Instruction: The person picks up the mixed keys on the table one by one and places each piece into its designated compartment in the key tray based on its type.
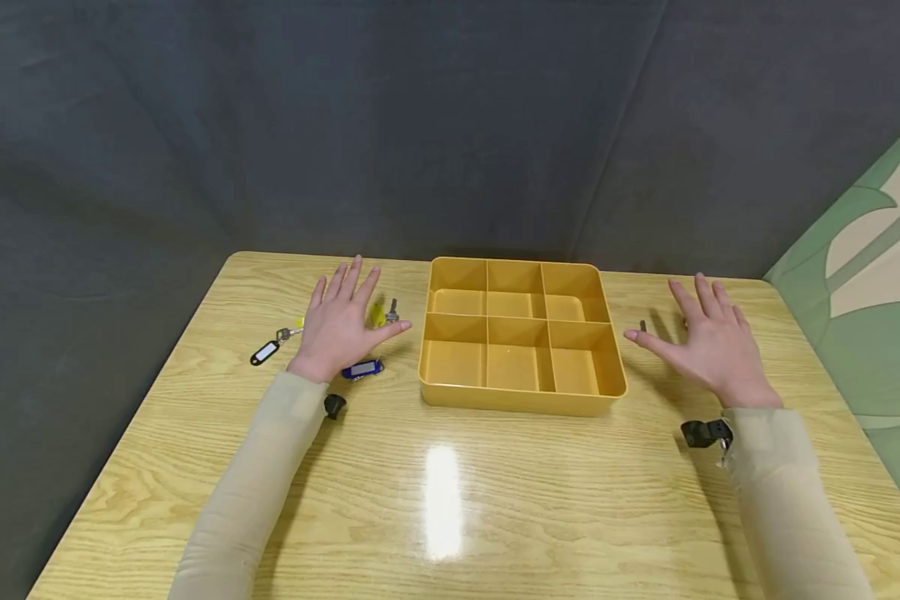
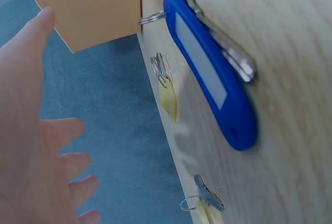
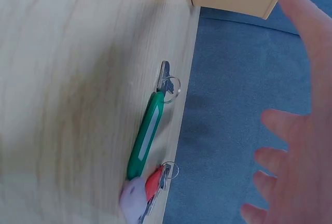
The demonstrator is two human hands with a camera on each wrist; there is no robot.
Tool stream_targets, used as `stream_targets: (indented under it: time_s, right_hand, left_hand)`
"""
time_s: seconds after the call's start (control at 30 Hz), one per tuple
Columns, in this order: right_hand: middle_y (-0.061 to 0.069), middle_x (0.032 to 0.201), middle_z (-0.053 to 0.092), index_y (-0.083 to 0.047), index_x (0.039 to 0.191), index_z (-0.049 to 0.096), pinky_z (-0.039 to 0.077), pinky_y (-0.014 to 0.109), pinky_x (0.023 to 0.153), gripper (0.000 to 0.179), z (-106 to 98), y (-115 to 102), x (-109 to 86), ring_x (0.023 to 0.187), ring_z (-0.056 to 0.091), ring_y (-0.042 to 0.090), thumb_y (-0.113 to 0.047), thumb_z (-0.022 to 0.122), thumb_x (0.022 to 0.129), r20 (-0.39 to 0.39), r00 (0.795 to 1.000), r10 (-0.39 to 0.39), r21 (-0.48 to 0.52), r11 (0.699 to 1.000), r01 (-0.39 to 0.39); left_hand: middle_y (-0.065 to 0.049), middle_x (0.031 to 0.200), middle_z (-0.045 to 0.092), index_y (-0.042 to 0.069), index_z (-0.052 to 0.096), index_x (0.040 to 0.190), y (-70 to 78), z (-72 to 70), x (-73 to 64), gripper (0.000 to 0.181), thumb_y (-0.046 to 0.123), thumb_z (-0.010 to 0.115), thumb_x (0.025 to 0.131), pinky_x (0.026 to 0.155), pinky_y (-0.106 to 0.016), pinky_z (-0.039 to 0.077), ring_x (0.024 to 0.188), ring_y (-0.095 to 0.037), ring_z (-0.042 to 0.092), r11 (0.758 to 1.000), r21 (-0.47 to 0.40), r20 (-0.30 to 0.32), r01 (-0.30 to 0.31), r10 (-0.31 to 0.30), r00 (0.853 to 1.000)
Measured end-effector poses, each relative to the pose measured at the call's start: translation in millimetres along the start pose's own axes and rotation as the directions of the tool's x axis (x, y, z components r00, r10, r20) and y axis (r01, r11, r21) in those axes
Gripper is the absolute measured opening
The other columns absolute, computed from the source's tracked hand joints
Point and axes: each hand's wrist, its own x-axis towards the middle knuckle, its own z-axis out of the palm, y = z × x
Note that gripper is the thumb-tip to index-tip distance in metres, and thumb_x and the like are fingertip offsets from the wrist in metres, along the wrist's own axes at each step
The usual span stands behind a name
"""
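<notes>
My left hand (image 1: 337, 329) hovers over the table's left part, fingers straight and spread, holding nothing. Around it lie keys with tags: a blue key tag (image 1: 362, 369), a black key tag (image 1: 266, 352) and a yellow key tag (image 1: 377, 315). The left wrist view shows the blue tag (image 2: 207, 73) up close with its key. My right hand (image 1: 712, 350), likewise spread and holding nothing, is right of the yellow divided box (image 1: 521, 402). Below it, the right wrist view has a green key tag (image 3: 145, 136), a red key tag (image 3: 154, 182) and a pale purple key tag (image 3: 134, 200).
The box stands near the table's back edge, between both hands, and several compartments divide it. A dark cloth (image 1: 450, 125) hangs behind the wooden table (image 1: 555, 500). Leaf-patterned fabric (image 1: 870, 317) borders the right side. Small black devices (image 1: 701, 433) are worn at the wrists.
</notes>
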Motion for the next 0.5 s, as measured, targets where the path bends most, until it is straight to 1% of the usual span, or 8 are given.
stream_targets:
  time_s: [0.13,0.3,0.5]
  right_hand:
    - [0.030,0.164,0.008,-0.005,0.162,0.025,0.003,0.069,0.117,0.105,-0.3,0.1,1.0,0.151,-0.001,0.046,-0.067,0.065,0.087,-0.020,1.000,-0.012,0.001,1.000,0.012]
    - [0.031,0.164,0.011,-0.002,0.160,0.028,0.006,0.069,0.116,0.104,-1.0,-0.8,0.9,0.151,0.002,0.047,-0.066,0.066,0.087,-0.030,0.999,-0.021,0.006,1.000,0.022]
    - [0.035,0.160,0.018,0.003,0.156,0.034,0.011,0.070,0.115,0.102,-0.7,-1.5,-0.5,0.148,0.011,0.053,-0.065,0.068,0.087,-0.047,0.998,-0.036,0.008,0.999,0.036]
  left_hand:
    - [-0.012,0.169,0.008,0.016,0.026,0.163,0.6,-0.1,0.0,0.107,0.086,0.047,0.085,0.123,-0.053,0.003,0.154,-0.032,0.007,1.000,-0.009,-0.004,-0.002,0.002,1.000]
    - [-0.012,0.169,0.009,0.015,0.026,0.163,2.5,-1.6,-0.9,0.105,0.083,0.049,0.086,0.123,-0.053,0.003,0.154,-0.032,0.008,1.000,-0.017,-0.010,-0.006,0.006,1.000]
    - [-0.011,0.169,0.008,0.015,0.026,0.163,4.9,-3.2,-2.6,0.105,0.084,0.048,0.086,0.123,-0.052,0.003,0.154,-0.033,0.009,1.000,-0.021,-0.016,-0.015,0.015,1.000]
